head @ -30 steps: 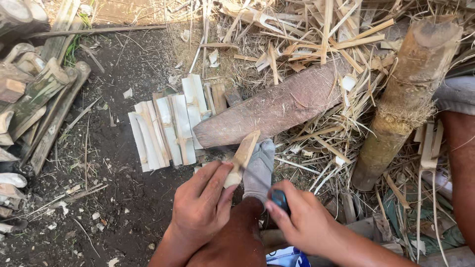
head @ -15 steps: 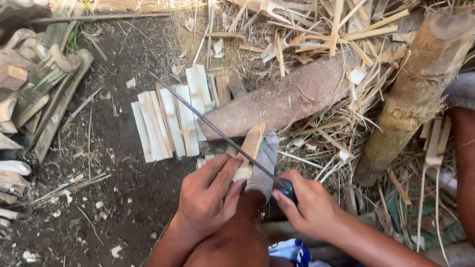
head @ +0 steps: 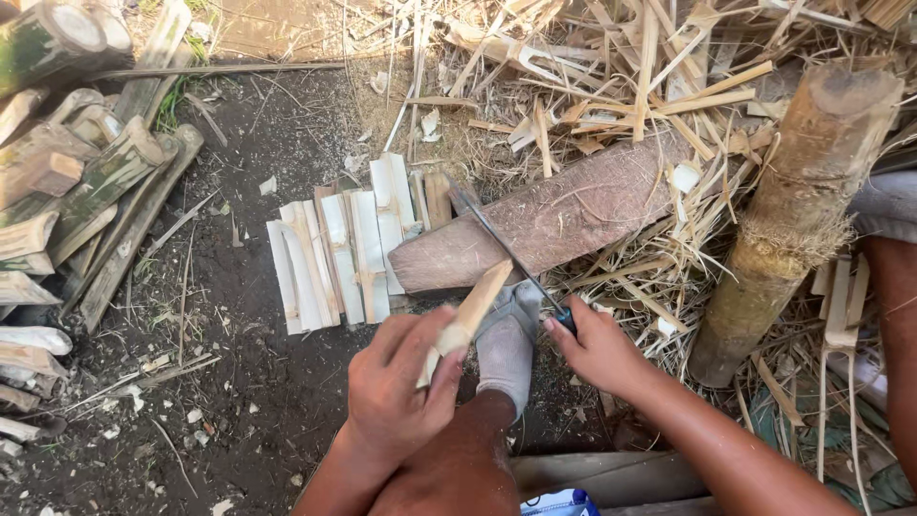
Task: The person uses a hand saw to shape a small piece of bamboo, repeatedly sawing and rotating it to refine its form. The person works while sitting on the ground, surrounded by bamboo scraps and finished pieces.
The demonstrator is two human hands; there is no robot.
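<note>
My left hand (head: 396, 387) grips a short pale bamboo strip (head: 473, 311) that points up and to the right. My right hand (head: 597, 349) holds the dark handle of a long thin knife (head: 497, 244); its blade runs up-left across the top of the strip, over a flat brown wood block (head: 564, 215). A grey sock-covered foot (head: 506, 344) sits between my hands, just under the strip. My knee fills the lower middle of the view.
A row of split pale bamboo pieces (head: 339, 248) lies on the dark soil left of the block. Cut green bamboo sections (head: 81, 182) pile up at the far left. A thick bamboo post (head: 798, 210) leans at right amid dry shavings (head: 611, 86).
The knife has swung down from out of sight to lie across the strip's top end. My left hand has tilted the strip further to the right.
</note>
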